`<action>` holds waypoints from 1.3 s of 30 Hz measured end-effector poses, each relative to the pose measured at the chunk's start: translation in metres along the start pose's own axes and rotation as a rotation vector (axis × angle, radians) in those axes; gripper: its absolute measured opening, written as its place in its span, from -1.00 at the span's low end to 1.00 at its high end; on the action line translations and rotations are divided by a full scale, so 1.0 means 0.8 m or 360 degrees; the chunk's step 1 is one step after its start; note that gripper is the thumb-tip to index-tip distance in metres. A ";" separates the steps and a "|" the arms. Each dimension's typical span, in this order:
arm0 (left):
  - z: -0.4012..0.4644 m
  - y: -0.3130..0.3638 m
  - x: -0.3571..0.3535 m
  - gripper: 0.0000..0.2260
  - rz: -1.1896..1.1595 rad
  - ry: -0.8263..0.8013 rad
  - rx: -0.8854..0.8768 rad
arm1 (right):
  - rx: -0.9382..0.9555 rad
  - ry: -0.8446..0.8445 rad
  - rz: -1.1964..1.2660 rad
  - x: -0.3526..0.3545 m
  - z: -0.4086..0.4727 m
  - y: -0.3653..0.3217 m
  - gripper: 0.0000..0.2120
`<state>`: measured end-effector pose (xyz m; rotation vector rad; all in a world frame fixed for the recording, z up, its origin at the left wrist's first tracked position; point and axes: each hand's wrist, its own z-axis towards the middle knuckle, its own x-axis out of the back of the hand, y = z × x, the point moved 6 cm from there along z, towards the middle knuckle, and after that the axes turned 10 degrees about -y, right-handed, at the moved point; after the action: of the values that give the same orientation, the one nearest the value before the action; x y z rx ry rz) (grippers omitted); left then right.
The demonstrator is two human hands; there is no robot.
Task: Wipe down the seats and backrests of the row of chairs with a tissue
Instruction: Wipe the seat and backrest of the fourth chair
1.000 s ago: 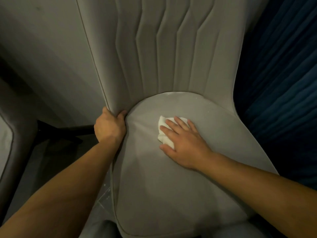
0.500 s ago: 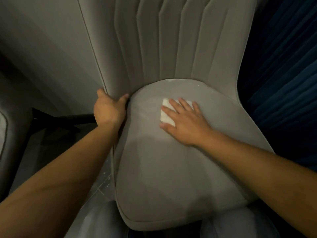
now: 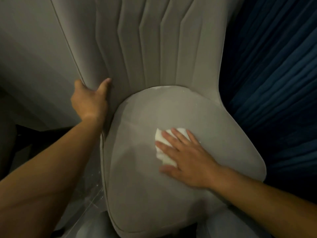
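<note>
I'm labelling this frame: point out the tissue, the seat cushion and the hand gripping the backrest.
tissue [image 3: 161, 137]: head view, white upper-left corner.
seat cushion [image 3: 145, 194]: head view, bare front fabric.
left hand [image 3: 89, 100]: head view, back of hand.

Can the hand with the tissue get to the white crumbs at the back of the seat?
Probably yes. The right hand lies flat on the tissue, and only bare seat separates it from the white specks by the backrest. Nothing blocks that stretch.

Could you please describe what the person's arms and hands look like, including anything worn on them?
Both forearms are bare up to the frame edge, with no sleeves in view. The left hand and right hand wear no gloves. No ring, watch or bracelet shows; the right hand is slightly blurred.
</note>
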<state>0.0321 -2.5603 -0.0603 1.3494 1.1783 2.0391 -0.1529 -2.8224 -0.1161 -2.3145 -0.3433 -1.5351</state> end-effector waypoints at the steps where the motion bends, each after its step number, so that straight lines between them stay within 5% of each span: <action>1: -0.002 0.001 -0.001 -0.38 -0.0003 0.0035 -0.0015 | 0.0007 -0.0032 0.0023 -0.009 -0.020 -0.001 -0.29; 11: -0.003 0.000 -0.004 -0.41 -0.0085 0.0136 -0.0225 | -0.0064 0.0008 -0.0061 -0.005 -0.012 0.031 -0.31; 17: -0.003 -0.003 -0.008 -0.37 -0.0071 0.0137 -0.0169 | -0.0677 0.0239 0.0174 0.065 0.147 0.113 -0.33; 20: -0.002 -0.004 -0.009 -0.35 -0.0034 0.0143 -0.0156 | -0.0958 0.0408 0.0262 0.082 0.204 0.087 -0.38; 26: -0.001 -0.005 -0.010 -0.37 -0.0020 0.0149 -0.0194 | -0.0357 0.0444 0.0207 0.083 0.260 -0.044 -0.41; 30: 0.000 -0.007 -0.011 -0.39 0.0018 0.0125 -0.0201 | -0.0223 0.0346 -0.0157 0.101 0.250 0.034 -0.45; 35: 0.001 -0.007 -0.012 -0.40 -0.0010 0.0124 -0.0182 | -0.0710 0.0558 -0.0406 0.118 0.208 0.146 -0.41; 39: 0.002 -0.008 -0.013 -0.39 -0.0006 0.0130 -0.0205 | -0.0941 0.0704 -0.0189 0.095 0.195 0.152 -0.38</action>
<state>0.0371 -2.5635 -0.0710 1.2124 1.0620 2.1460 0.0536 -2.8684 -0.1192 -2.2685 0.1099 -2.4010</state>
